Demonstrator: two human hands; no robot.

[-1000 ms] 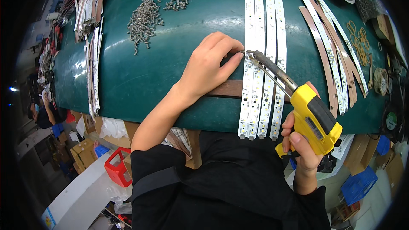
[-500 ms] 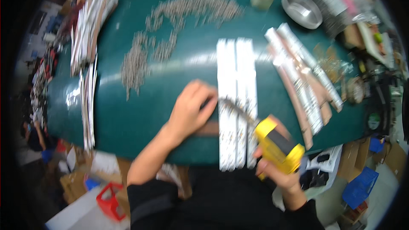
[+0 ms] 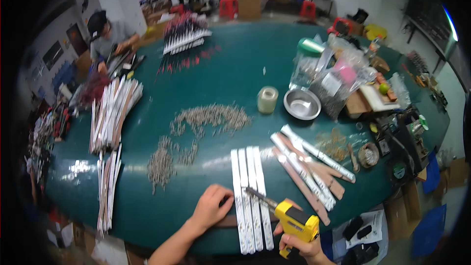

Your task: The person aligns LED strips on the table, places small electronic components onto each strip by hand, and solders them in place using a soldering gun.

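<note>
Several long white strips (image 3: pixel 248 167) with small marks or parts along them lie side by side near the table's front. My right hand (image 3: pixel 301 245) grips a yellow and black pistol-shaped power tool (image 3: pixel 297 222) with a slim metal shaft. Its tip reaches over the upper middle of the strips; whether it touches them I cannot tell. Just left of the strips rests my left hand (image 3: pixel 211 207), its thumb and fingers curled together; what they hold, if anything, is hidden. A brown flat bar (image 3: pixel 226 222) lies partly under the strips, beside my left wrist.
Small grey-brown pieces (image 3: pixel 211 118) are heaped beyond my left hand. White and brown strips (image 3: pixel 306 172) lie to the right, bundled strips (image 3: pixel 113 113) to the left. A metal bowl (image 3: pixel 301 104), a jar (image 3: pixel 267 100) and plastic bags (image 3: pixel 333 86) stand farther back. A person (image 3: pixel 110 37) sits at far left.
The view has tilted up, so the far room and table end now show, and my hands appear lower. My left hand stays beside the strips and my right still holds the yellow tool over them.
</note>
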